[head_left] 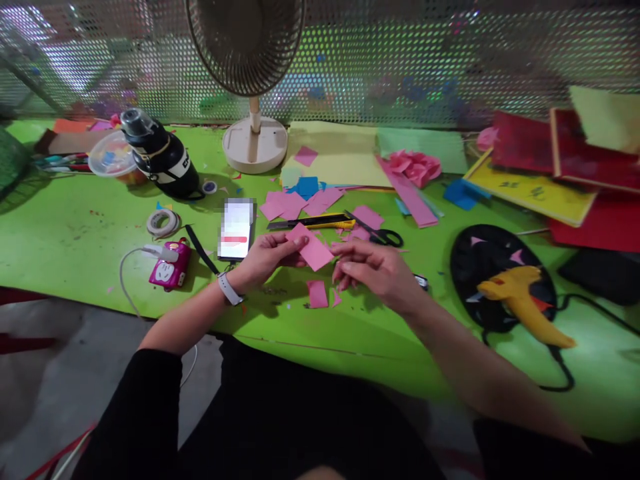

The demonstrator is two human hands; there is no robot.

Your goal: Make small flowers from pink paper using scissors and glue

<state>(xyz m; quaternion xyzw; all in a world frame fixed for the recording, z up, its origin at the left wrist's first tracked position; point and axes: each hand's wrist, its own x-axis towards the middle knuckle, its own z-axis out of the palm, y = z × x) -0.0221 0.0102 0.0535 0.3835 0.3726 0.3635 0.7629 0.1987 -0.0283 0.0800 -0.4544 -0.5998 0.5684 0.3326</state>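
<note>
My left hand [275, 255], with a white band on its wrist, pinches a small rectangle of pink paper [316, 249] between thumb and fingers. The paper is tilted above the green table. Close by its right corner is my right hand [373, 270], fingers loosely bent and apart, the index fingertip at or almost at the paper's edge. Whether it touches cannot be made out. Beneath the hands lie a smaller pink paper piece [317, 294] and a pink scrap [337, 298]. Just beyond are a yellow utility knife [313, 221] and black-handled scissors [389, 237].
Behind are pink paper pieces [283, 205], a fan [255, 145] and yellow sheets [340, 150]. On the left stand a phone [236, 230], tape roll [163, 223], pink power adapter [170, 265] and black bottle [167, 160]. A yellow glue gun [520, 293] rests on a black round pad [467, 267] at right.
</note>
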